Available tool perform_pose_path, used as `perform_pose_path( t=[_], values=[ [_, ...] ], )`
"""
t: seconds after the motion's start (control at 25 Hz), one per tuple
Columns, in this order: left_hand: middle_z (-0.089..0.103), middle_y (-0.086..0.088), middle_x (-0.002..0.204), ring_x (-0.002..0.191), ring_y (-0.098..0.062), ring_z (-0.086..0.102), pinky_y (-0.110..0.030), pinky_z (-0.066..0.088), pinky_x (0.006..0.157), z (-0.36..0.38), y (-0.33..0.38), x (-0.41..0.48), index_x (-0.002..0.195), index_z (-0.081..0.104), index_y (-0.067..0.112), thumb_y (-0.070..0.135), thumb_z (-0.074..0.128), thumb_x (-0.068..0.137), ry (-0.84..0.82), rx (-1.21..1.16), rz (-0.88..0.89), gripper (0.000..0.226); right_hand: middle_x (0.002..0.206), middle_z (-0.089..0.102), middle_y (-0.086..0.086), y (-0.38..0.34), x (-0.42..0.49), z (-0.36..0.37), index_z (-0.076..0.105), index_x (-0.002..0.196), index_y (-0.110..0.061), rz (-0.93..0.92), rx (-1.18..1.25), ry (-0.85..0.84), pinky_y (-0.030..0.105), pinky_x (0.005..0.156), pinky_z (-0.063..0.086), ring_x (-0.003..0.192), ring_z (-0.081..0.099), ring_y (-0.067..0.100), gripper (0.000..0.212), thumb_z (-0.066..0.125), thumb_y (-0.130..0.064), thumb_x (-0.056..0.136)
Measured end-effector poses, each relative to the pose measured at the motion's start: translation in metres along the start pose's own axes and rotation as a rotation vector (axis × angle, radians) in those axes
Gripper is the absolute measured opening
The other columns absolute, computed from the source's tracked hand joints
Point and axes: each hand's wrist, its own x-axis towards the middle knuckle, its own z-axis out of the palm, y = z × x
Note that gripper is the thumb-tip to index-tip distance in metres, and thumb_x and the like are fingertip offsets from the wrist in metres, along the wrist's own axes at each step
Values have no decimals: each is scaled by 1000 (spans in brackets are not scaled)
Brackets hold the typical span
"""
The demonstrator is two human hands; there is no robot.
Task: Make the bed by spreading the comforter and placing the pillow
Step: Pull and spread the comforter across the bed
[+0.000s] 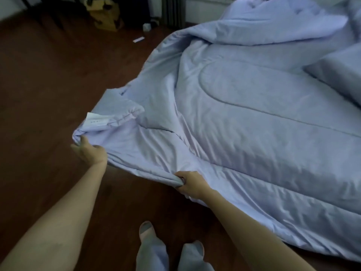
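Here the person is standing at the near edge of the bed, and both hands are working the hem of the pale lilac comforter [254, 118]. The left hand [88, 151] is clenched around the corner, just below the white care label [96, 121], holding it out over the dark wooden floor [48, 75]. The right hand [192, 181] is pinching a bunched fold of the same edge further along; its grip is tight, with cloth gathered in the fist.

The comforter is lying mostly on the bed, but it is far from flat — the far part is heaped in thick folds toward the wall, and the near corner is doubling over on itself. What looks like the pillow [338, 75] is sitting at the right edge, partly out of view, in the same pale fabric, so I cannot be sure of its outline.

To do this step well, I judge that the hands should be moving further apart along the hem, so the pull is spreading across the width rather than dragging one narrow strip. Lifting the edge and giving it a shake would let air under the heap; a low drag alone would probably be leaving the far folds as they are. The turned-over corner wants unfolding before it is laid down.

As for containers, a yellowish bag or box [106, 14] is standing on the floor at the far side — its contents are too dark to tell.
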Motion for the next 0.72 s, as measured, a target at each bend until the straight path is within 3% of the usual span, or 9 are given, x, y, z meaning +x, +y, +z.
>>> perform_pose_path(
  t=[0.24, 0.4, 0.52, 0.64, 0.72],
  values=[
    [41, -36, 128, 116, -47, 45, -45, 36, 100, 6, -64, -2, 140, 39, 3, 0, 43, 90, -265, 152, 52, 50, 102, 72, 3, 7, 0, 42, 66, 116, -30, 37, -141, -78, 26, 72, 42, 95, 64, 25, 41, 60, -17, 78],
    [44, -35, 130, 119, -47, 46, -45, 35, 103, 16, -57, 8, 140, 41, 1, -4, 42, 90, -202, 21, 36, 50, 100, 73, 3, -1, -3, 43, 65, 119, -31, 39, -137, -83, 29, 78, 48, 92, 66, 23, 43, 62, -21, 77],
    [39, -27, 142, 127, -42, 43, -43, 35, 107, 20, -46, 23, 146, 31, 5, 0, 41, 93, -185, 5, -101, 54, 105, 72, 2, -10, 7, 47, 63, 121, -30, 65, -91, -120, 29, 82, 49, 96, 65, 20, 44, 63, -22, 77],
    [34, -26, 147, 130, -41, 42, -45, 40, 106, 29, -49, 41, 147, 21, 0, 15, 52, 91, -426, 280, -325, 65, 127, 63, -2, -13, 22, 48, 56, 130, -22, 120, -123, -307, 24, 97, 43, 114, 59, 15, 49, 62, -17, 82],
    [36, -26, 144, 126, -41, 46, -45, 41, 104, 28, -47, 38, 147, 23, 4, 23, 51, 90, -692, 537, -225, 66, 131, 60, -3, -19, 29, 46, 53, 133, -21, 179, -199, -358, 25, 101, 40, 120, 56, 16, 46, 59, -18, 87]
  ],
)
